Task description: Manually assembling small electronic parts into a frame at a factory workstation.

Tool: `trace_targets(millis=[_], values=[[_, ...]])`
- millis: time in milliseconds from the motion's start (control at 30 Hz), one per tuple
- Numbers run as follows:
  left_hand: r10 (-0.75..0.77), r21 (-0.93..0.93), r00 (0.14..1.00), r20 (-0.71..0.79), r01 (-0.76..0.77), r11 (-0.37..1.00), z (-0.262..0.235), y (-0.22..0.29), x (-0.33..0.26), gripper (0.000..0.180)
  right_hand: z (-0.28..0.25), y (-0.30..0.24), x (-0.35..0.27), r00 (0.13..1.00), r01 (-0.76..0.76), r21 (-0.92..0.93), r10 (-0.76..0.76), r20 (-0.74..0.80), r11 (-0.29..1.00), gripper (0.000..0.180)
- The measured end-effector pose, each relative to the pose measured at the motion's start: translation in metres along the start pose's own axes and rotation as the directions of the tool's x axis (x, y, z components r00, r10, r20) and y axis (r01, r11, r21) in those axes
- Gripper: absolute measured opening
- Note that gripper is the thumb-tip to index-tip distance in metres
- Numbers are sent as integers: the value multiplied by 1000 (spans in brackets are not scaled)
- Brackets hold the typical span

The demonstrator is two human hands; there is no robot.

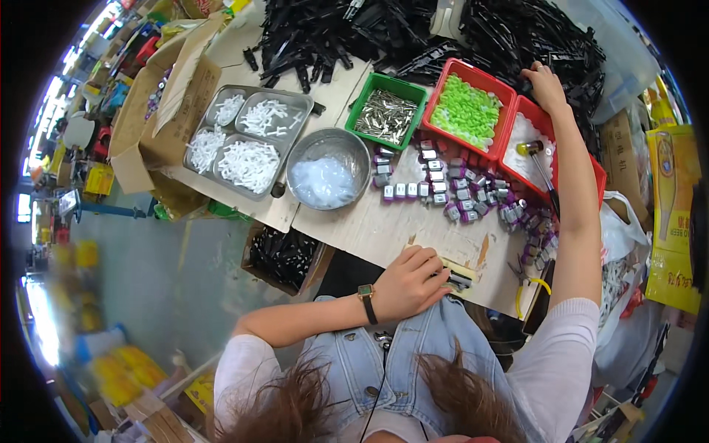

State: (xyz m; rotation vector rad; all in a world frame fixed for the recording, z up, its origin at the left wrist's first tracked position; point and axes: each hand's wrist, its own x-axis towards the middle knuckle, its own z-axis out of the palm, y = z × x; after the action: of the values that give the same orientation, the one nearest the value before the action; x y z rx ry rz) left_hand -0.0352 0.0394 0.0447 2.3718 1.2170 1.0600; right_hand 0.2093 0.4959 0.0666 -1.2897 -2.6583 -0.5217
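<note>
My left hand [413, 283] rests at the table's front edge with its fingers bent and close together. Its fingertips reach a small yellowish block [461, 270], where a black and grey plastic part [459, 280] lies; what is under the fingers is hidden. At the far right, my right arm stretches over the red bins. My right hand [548, 87] is at the edge of a heap of black plastic parts [528, 40]. Those fingers are curled down among the parts, and their tips are partly hidden.
Small grey-and-purple pieces [461, 193] cover the middle right. Behind them stand a green bin [357, 111] of metal pins and a red bin [443, 74] of green pieces. A screwdriver [543, 170] lies across white pieces. Yellow-handled pliers [520, 295], a metal bowl [295, 140] and a divided tray [299, 100] are nearby.
</note>
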Motion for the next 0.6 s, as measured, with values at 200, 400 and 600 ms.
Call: trace_targets(millis=[200, 400, 600], values=[[-134, -98, 985, -107, 124, 987, -20, -18, 15, 42, -36, -25, -23, 960, 20, 408, 97, -264, 913, 25], [179, 147, 971, -160, -156, 977, -63, -28, 58, 52, -167, -209, -195, 900, -265, 893, -238, 364, 365, 33], [127, -286, 986, 108, -92, 954, -40, -29, 22, 39, -192, -260, -251, 854, -459, 813, -73, 514, 358, 24]])
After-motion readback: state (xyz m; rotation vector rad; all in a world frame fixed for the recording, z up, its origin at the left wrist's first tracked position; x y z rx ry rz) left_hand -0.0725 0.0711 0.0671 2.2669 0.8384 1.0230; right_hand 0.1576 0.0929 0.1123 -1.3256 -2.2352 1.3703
